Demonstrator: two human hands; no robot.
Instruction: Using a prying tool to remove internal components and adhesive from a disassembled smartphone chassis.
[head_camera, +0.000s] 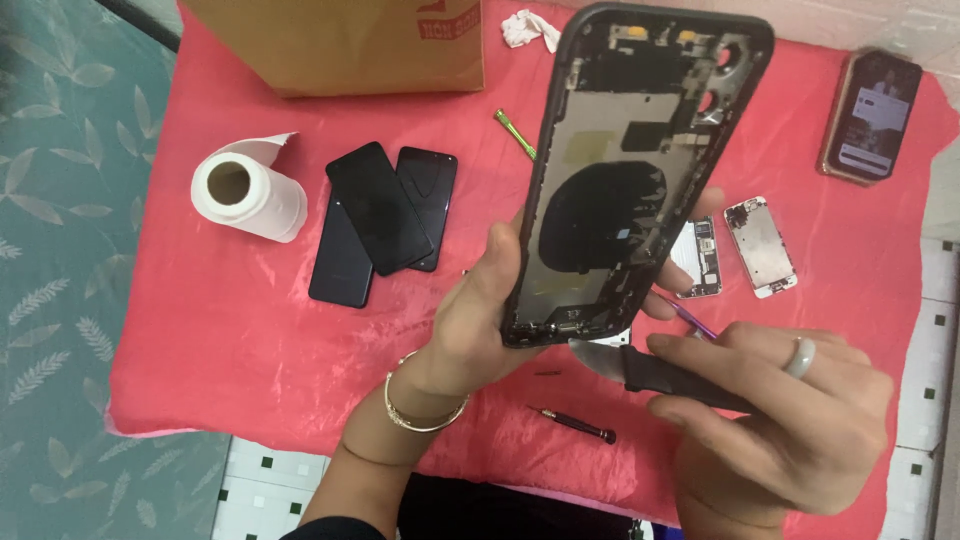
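My left hand (470, 320) holds up an opened black phone housing (635, 170), inner side toward me, with dark parts and a round black coil inside. My right hand (790, 420), wearing a pale ring, grips a knife (650, 368) with a black handle. Its short metal blade sits right at the housing's bottom edge. A thin purple tool (690, 318) shows just behind the right fingers.
A red cloth (230, 330) covers the table. On it lie three dark phone panels (385, 215), a tissue roll (245, 190), a green tool (514, 133), a small dark screwdriver (575, 424), two small metal phone frames (735, 250), a phone with lit screen (872, 115) and a brown box (345, 45).
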